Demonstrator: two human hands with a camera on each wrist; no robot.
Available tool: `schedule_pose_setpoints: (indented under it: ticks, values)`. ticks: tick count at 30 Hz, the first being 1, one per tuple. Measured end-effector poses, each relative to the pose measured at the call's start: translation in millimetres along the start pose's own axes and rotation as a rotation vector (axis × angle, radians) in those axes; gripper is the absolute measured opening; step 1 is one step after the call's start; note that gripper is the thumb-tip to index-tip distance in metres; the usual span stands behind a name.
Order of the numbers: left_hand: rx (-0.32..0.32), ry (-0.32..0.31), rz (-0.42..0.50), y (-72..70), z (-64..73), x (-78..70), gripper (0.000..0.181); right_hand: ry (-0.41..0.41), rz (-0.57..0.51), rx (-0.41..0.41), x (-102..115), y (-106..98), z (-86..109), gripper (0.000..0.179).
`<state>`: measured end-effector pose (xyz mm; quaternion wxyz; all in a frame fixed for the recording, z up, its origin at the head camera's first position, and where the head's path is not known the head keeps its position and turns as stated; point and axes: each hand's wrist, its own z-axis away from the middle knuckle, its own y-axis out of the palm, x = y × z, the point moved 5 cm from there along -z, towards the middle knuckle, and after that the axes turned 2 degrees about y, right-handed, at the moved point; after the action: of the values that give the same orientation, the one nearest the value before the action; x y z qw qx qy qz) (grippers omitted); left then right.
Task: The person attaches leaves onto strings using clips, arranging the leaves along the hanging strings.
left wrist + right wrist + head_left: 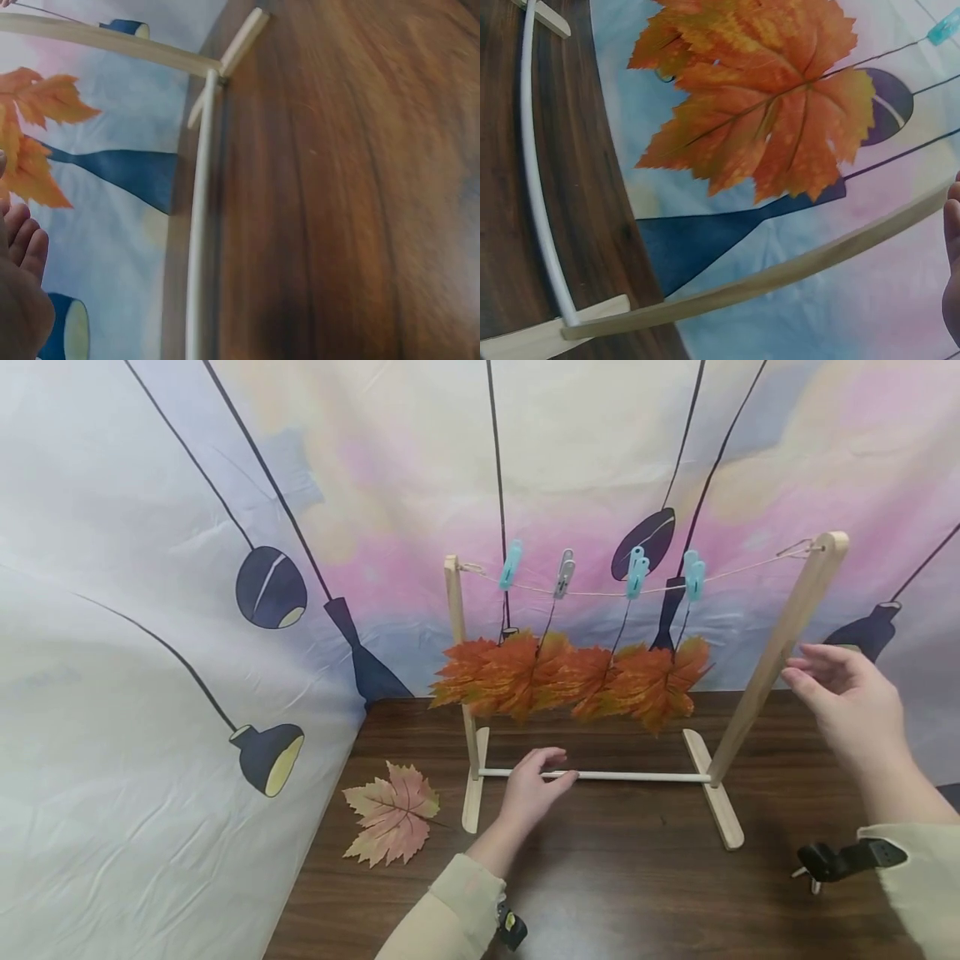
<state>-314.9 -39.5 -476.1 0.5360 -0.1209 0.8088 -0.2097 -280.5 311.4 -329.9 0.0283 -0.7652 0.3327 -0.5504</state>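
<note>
A wooden rack [772,660] stands on the table, a string [600,593] tied between its posts. Small teal clothespins [637,573] and a grey clothespin [565,574] clip orange maple leaves [517,677] to the string by their stems. My left hand [534,785] overlaps the white crossbar [637,776] in the head view; the left wrist view shows its loosely bent fingers [26,244] apart from that bar, holding nothing. My right hand [855,706] is beside the right post, thumb and fingers relaxed, nothing in them. A pinkish-yellow maple leaf [393,814] lies flat left of the rack.
Behind the rack hangs a pastel cloth [375,527] printed with dark lamps, which also runs down the left side. The rack's wooden feet [712,789] rest on the dark wooden table [600,877]. Each wrist wears a black strap [847,860].
</note>
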Motion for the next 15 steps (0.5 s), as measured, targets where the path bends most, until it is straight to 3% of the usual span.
schedule_pose_setpoints:
  ticks: [3, 8, 15]
  values:
    - [0.022, -0.011, -0.032, -1.8, 5.9, 8.6, 0.033, -0.001, -0.007, 0.005, -11, -1, 5.3, 0.031]
    - [0.052, 0.028, -0.154, -6.1, 18.8, 22.0, 0.034, 0.014, 0.028, 0.008, -26, -2, 14.9, 0.034]
    - [0.088, 0.074, -0.257, -7.0, 30.0, 41.0, 0.036, 0.069, 0.086, -0.005, -48, -7, 30.2, 0.046]
